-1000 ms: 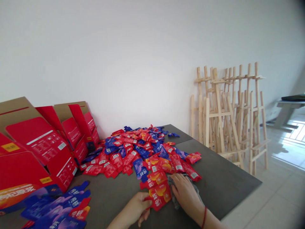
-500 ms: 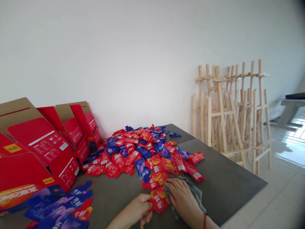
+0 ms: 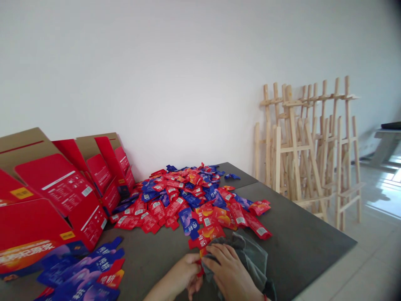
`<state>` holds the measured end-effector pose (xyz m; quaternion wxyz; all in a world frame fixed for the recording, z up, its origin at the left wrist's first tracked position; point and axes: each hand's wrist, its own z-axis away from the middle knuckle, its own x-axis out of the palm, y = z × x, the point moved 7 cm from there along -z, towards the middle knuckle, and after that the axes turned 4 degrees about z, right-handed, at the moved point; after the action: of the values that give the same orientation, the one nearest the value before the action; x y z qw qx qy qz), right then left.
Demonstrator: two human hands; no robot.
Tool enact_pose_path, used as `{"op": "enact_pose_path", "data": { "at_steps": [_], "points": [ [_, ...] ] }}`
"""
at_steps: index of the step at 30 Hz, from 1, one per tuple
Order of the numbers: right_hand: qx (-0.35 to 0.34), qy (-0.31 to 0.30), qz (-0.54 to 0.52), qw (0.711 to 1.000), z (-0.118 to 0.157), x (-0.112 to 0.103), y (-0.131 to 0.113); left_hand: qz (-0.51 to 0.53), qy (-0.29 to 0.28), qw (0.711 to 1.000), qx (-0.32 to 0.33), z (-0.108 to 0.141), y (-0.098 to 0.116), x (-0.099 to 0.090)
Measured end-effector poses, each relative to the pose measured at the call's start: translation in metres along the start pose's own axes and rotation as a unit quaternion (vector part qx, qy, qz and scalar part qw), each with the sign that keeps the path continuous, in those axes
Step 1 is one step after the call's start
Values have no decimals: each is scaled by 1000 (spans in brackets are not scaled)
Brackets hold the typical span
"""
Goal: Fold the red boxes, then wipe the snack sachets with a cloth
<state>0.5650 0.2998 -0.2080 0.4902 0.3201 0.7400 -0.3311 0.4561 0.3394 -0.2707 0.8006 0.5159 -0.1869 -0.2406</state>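
Note:
My left hand (image 3: 187,272) is closed on the edge of a red pouch (image 3: 201,267) near the table's front edge. Over that pouch lies a grey-green cloth (image 3: 250,255), which covers most of it. My right hand (image 3: 227,267) rests on the cloth, its fingers curled over it and pressing it onto the pouch. Just beyond my hands, another red pouch (image 3: 205,236) lies flat beside a blue pouch (image 3: 189,221). Farther back is a large heap of red and blue pouches (image 3: 175,184).
Open red cardboard boxes (image 3: 34,221) stand on the left of the dark table (image 3: 300,234). In front of them lie several mostly blue pouches (image 3: 84,276). Wooden easels (image 3: 294,154) lean by the white wall on the right, and a grey bench (image 3: 387,144) stands beyond.
My right hand and the cloth have slid left over the held pouch, covering most of it. My left hand still grips its edge. The view has shifted slightly.

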Motion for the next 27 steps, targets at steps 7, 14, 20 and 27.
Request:
{"op": "enact_pose_path", "data": {
  "at_steps": [7,14,20,27],
  "points": [
    [126,28,1,992,3,-7,59,-29,-6,1000,5,5,5,-6],
    [222,112,25,968,13,-32,98,-258,90,955,119,20,43,-22],
    [178,133,-30,974,12,-51,64,-484,97,830,259,41,70,-7],
    [41,2,-60,997,-2,0,0,-651,63,731,196,31,48,6]
  ]
}}
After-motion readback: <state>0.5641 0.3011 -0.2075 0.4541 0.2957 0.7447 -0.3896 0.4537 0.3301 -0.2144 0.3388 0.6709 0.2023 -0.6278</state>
